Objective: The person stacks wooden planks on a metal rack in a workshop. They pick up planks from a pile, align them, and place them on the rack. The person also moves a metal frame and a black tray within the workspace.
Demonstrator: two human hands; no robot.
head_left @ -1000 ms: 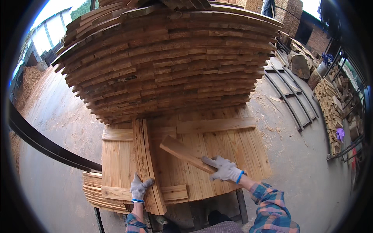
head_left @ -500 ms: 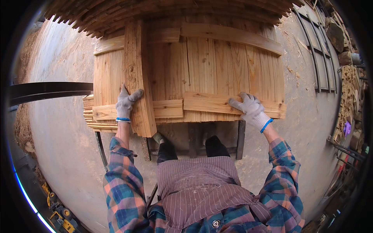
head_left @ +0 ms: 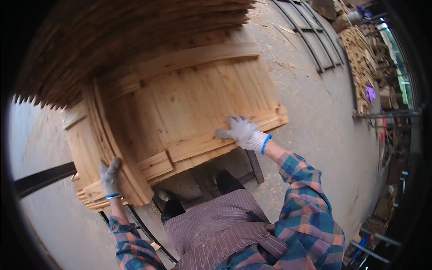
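A wide panel of pale wooden boards (head_left: 189,99) lies in front of me, with battens across it. My right hand (head_left: 243,132), in a grey-white glove with a blue cuff edge, rests with fingers apart on the near batten (head_left: 193,147). A shorter batten piece (head_left: 156,165) sits at that batten's left end. My left hand (head_left: 110,177), gloved the same way, lies along the left side of a bundle of narrow planks (head_left: 118,148) set across the panel. Its fingers point away from me and its thumb touches the planks.
A tall stack of boards (head_left: 135,31) rises at the far side. Dark metal legs (head_left: 255,166) stand under the panel, and a dark beam (head_left: 45,179) sticks out at left. A black metal frame (head_left: 310,33) and piled wood scraps (head_left: 357,63) lie to the right.
My view has turned, so the panel now appears slanted and farther left. Both hands stay at about the same places on the wood.
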